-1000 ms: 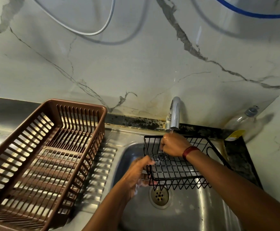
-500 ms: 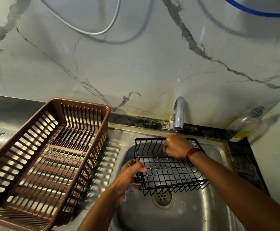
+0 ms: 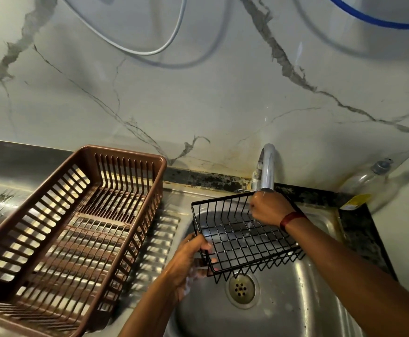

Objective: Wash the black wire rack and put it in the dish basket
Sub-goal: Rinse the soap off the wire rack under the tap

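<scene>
The black wire rack [image 3: 237, 237] hangs over the steel sink [image 3: 296, 300], under the tap [image 3: 265, 169]. My left hand [image 3: 190, 256] grips its near left corner, with soap foam on the wrist. My right hand [image 3: 269, 209], with a red band at the wrist, holds the rack's far rim right below the tap's spout. Water runs over that hand. The brown plastic dish basket [image 3: 60, 239] stands empty on the draining board to the left of the sink.
A clear soap bottle [image 3: 366, 186] leans in the back right corner. The drain [image 3: 241, 289] lies below the rack. The marble wall [image 3: 198, 93] rises behind, with white and blue hoses hanging on it.
The rack has shifted left, toward the dish basket, with both hands still on it. My right hand stays under the spout.
</scene>
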Available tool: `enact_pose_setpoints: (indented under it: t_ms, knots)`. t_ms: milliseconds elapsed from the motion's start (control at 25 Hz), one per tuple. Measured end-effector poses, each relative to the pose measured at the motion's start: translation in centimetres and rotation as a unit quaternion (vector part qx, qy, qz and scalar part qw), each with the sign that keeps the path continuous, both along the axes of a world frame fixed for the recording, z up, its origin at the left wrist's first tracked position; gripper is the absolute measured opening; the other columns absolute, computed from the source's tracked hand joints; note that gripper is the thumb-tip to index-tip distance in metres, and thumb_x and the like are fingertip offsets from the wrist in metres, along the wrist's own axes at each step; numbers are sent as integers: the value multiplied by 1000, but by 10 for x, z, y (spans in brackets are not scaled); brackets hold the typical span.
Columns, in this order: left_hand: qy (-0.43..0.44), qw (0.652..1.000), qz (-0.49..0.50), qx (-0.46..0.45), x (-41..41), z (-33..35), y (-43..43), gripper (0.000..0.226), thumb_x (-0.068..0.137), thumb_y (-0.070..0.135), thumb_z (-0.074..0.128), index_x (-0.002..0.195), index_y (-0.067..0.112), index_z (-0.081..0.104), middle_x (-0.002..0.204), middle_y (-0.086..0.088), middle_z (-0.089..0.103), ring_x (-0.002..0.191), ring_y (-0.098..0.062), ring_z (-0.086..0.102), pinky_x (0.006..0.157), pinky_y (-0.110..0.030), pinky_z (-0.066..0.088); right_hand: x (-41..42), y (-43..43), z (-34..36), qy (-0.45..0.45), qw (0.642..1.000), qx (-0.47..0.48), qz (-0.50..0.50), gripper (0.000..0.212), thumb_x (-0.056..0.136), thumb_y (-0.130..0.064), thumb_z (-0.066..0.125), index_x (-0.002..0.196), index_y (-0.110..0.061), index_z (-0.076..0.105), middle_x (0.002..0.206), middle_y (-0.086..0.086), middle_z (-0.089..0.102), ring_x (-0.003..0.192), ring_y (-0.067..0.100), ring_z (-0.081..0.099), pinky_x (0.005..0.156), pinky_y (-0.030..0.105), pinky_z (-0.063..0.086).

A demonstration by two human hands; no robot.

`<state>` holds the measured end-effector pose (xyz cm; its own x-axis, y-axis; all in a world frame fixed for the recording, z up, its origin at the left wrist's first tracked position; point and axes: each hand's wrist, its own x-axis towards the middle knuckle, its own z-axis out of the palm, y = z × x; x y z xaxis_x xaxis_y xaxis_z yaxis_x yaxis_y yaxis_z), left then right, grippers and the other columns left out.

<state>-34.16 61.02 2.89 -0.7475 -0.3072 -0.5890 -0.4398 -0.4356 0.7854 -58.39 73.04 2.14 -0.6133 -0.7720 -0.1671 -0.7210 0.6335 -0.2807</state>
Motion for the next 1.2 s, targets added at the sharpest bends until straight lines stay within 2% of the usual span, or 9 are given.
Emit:
enact_pose_setpoints:
  t_ms: [80, 240, 400, 600, 800, 960, 1040, 1120, 1200]
  knots:
    - [7, 1000, 2, 8, -1, 2, 0, 89, 41, 46, 75, 122, 15, 56, 126, -17, 63, 111, -35, 64, 70, -36, 53, 10, -11, 5, -15, 997, -19, 71, 17, 92, -19, 57, 97, -18, 74, 96, -3, 73, 82, 7, 63, 93, 25, 45]
    - [17, 1000, -15, 1, -4, 4, -4, 83, 49, 42, 76, 125, 16, 55, 125, -15, 63, 104, -29, 65, 65, -30, 55, 6, -8, 11, -68, 995, -34, 64, 14, 86, -19, 65, 92, -24, 77, 96, -12, 74, 87, 3, 65, 94, 22, 44]
    - [9, 1000, -16, 2, 0, -4, -3, 89, 44, 43, 77, 126, 19, 54, 121, -13, 63, 106, -30, 64, 78, -43, 56, 4, 5, 6, -98, 992, 13, 78, 14, 86, -14, 64, 90, -20, 76, 94, -8, 74, 86, 3, 65, 89, 25, 52]
    - [-3, 1000, -13, -5, 9, -13, -3, 77, 47, 44, 77, 119, 24, 56, 123, -18, 64, 114, -38, 63, 98, -56, 52, 0, 23, -1, 27, 997, 61, 31, 24, 90, -16, 52, 93, -13, 75, 90, 2, 71, 77, 14, 64, 76, 25, 54]
    - [7, 1000, -8, -7, 8, -17, -5, 72, 57, 43, 77, 123, 25, 57, 124, -19, 65, 116, -40, 64, 101, -64, 49, 14, 4, 3, -65, 995, -67, 38, 20, 86, -8, 59, 85, -17, 77, 89, -5, 74, 84, 6, 67, 85, 22, 49]
    - [11, 1000, -5, -14, 12, -24, -10, 74, 53, 42, 79, 123, 26, 60, 123, -18, 66, 114, -40, 65, 103, -66, 46, 1, 22, -5, 43, 999, 6, -18, 22, 84, -18, 52, 76, -13, 73, 76, 2, 70, 72, 18, 66, 67, 28, 53]
    - [13, 1000, 3, -5, 13, -27, -8, 69, 59, 35, 78, 124, 25, 59, 121, -17, 66, 112, -39, 65, 104, -67, 45, 5, 25, -5, 22, 999, -37, 4, 21, 85, -14, 54, 77, -15, 74, 77, -1, 72, 64, 7, 64, 64, 25, 56]
    - [19, 1000, 10, 1, 16, -29, -7, 64, 66, 32, 74, 127, 26, 56, 120, -15, 67, 111, -37, 66, 104, -66, 46, 11, 35, 3, -23, 990, -134, -24, 21, 86, -5, 58, 86, -14, 76, 86, -5, 73, 58, -3, 61, 56, 9, 49]
    - [25, 999, 20, 0, 17, -32, -7, 68, 65, 32, 75, 129, 28, 55, 120, -15, 67, 110, -36, 66, 102, -65, 48, 14, 55, 6, 28, 965, -233, -115, 22, 85, 1, 60, 93, -12, 75, 92, 0, 74, 62, -2, 63, 63, 15, 53]
